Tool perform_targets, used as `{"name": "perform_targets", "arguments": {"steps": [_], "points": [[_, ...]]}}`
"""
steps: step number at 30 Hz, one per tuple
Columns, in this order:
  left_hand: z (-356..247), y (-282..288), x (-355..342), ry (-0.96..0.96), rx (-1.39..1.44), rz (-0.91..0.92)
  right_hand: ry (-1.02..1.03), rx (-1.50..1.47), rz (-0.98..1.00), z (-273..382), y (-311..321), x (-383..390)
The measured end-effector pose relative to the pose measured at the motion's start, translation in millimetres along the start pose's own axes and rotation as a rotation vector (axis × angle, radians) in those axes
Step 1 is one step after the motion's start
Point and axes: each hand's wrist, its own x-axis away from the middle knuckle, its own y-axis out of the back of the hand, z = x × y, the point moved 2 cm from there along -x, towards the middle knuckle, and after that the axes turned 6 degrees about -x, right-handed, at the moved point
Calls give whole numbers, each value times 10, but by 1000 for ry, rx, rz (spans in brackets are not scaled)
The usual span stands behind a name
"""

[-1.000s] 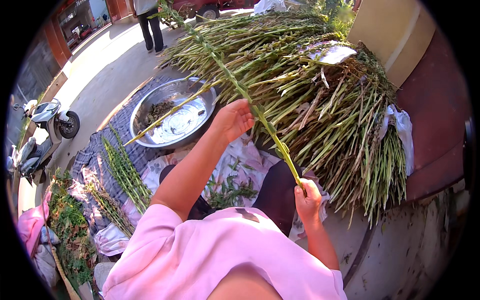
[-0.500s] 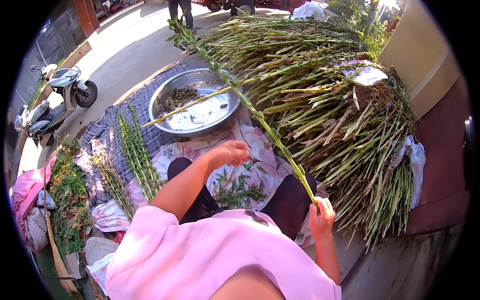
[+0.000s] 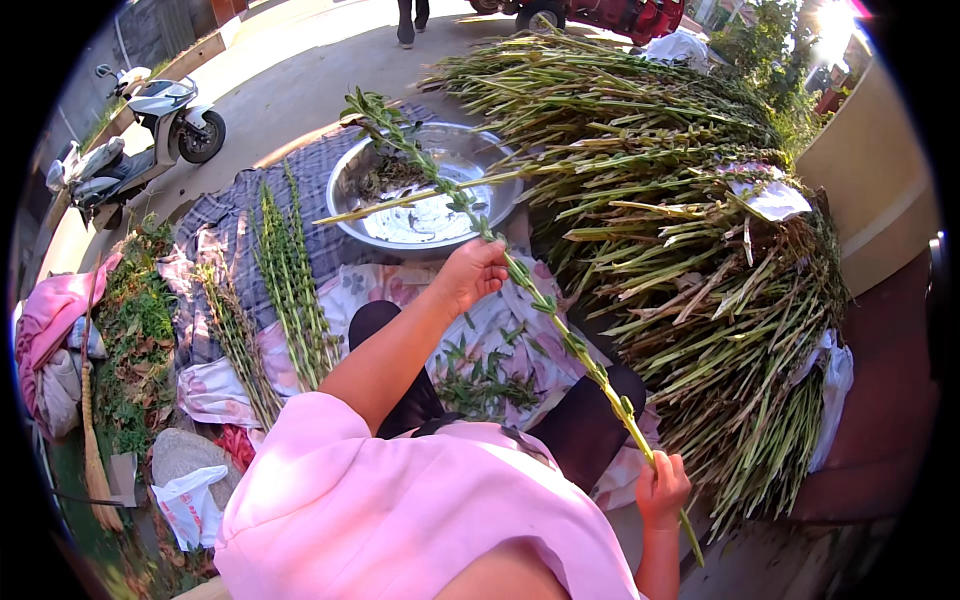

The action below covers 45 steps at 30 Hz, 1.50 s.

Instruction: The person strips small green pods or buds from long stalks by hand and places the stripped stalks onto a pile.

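A long green plant stalk (image 3: 575, 343), lined with pods and small leaves, slants from the lower right up to the metal basin. Near its thick lower end my right hand (image 3: 662, 490) is closed round it, and the cut tip sticks out below the fist. Farther up, my left hand (image 3: 474, 275) has its fingers curled against the stalk, just short of the basin. The stalk's leafy top crosses over the round metal basin (image 3: 345, 222), which holds dark plant scraps (image 3: 390, 178). Loose green leaves (image 3: 485, 388) lie on the patterned cloth (image 3: 380, 280) between my legs.
A large heap of stalks (image 3: 680, 300) fills the right side. A yellowish stalk (image 3: 415, 200) lies across the basin. Several green stalks (image 3: 290, 290) rest on the cloth at left. A broom (image 3: 95, 460), a parked scooter (image 3: 155, 125) and a person's legs (image 3: 412, 20) are farther off.
My left hand has moved up and forward onto the stalk. My right hand sits lower, and the stalk's lower end now shows beneath it. The whole view has shifted slightly.
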Motion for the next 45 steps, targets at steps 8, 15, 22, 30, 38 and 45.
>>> {"name": "perform_targets", "arguments": {"steps": [8, 15, 22, 30, 38, 45], "points": [[361, -222, 245, -11, 14, 115, -109, -412, 106, 443, 301, -682], [796, -559, 559, 46, 4, 279, -85, -379, 457, 863, -374, -1334], [480, -414, 576, 137, -693, 396, -276, -786, 365, 713, -746, -1107], [-1028, 166, -143, -1247, -1661, -308, -98, -661, 125, 618, -633, -838], [-831, 179, -231, -1062, -1919, -236, -179, -718, 165, 607, -452, -680], [-394, -31, 146, -651, -1456, -18, -206, -646, 122, 531, -414, -696]]}}
